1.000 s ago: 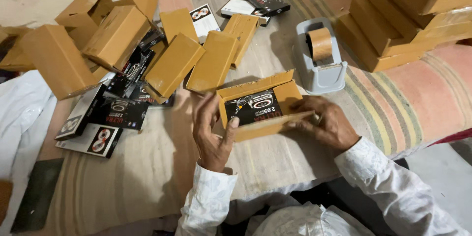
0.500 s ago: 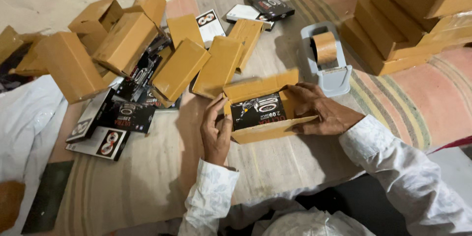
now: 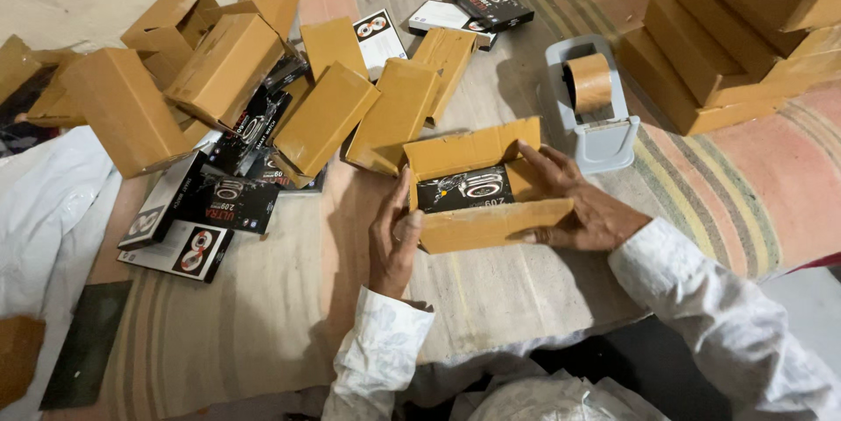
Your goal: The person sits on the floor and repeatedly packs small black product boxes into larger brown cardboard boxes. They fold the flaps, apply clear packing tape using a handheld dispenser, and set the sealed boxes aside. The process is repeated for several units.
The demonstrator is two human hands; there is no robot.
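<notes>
I hold an open brown cardboard box (image 3: 491, 224) in front of me on the striped mat, its flaps up. Inside it lies a black printed product box (image 3: 464, 187). My left hand (image 3: 392, 237) grips the box's left end, fingers on its side. At the right end, my right hand (image 3: 574, 202) wraps the corner, thumb on the near flap and fingers reaching over the inner edge. Both sleeves are white.
A grey tape dispenser (image 3: 600, 136) with a brown roll stands just right of the box. Several brown cartons (image 3: 324, 114) and black product boxes (image 3: 219, 202) lie scattered to the left. A stack of closed cartons (image 3: 736, 44) sits at the far right. White cloth (image 3: 44, 219) covers the left edge.
The camera view has shifted slightly. My right hand has slid along the box's right end and the near flap is folded up more; the left hand stays on the left end.
</notes>
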